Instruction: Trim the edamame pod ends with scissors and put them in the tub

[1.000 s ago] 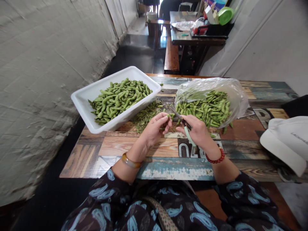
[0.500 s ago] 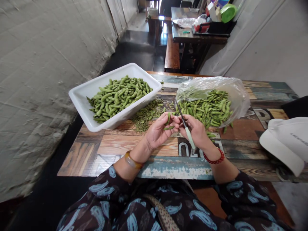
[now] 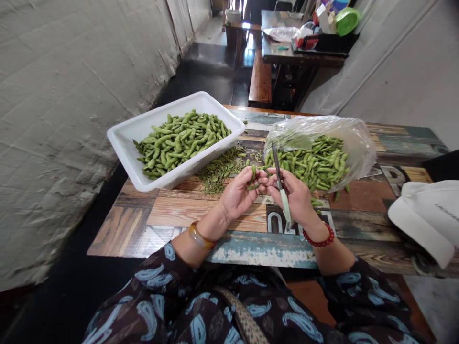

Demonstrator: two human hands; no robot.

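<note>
My left hand (image 3: 239, 193) is closed on green soybean pods (image 3: 253, 177), pinched between thumb and fingers over the table. Close beside it, my right hand (image 3: 296, 196) grips a small knife (image 3: 284, 198) with a pale green handle and a dark blade pointing away from me. The fingertips of both hands nearly meet; whether the right ones also hold a pod is unclear. Behind the right hand, many pods (image 3: 322, 160) spill from a clear plastic bag (image 3: 360, 143). To the left, a white tub (image 3: 172, 179) holds a heap of pods (image 3: 182, 138).
Stem and leaf trimmings (image 3: 217, 174) lie between the tub and the bag on the patchwork wooden table (image 3: 179, 210). A white cap (image 3: 423, 215) rests at the right. Beyond stand a bench (image 3: 260, 81) and another table (image 3: 278, 55) with items on it; a wall (image 3: 71, 95) runs along the left.
The knife has turned slightly more upright in my right hand. The view has shifted a little; both hands remain close together around the pods.
</note>
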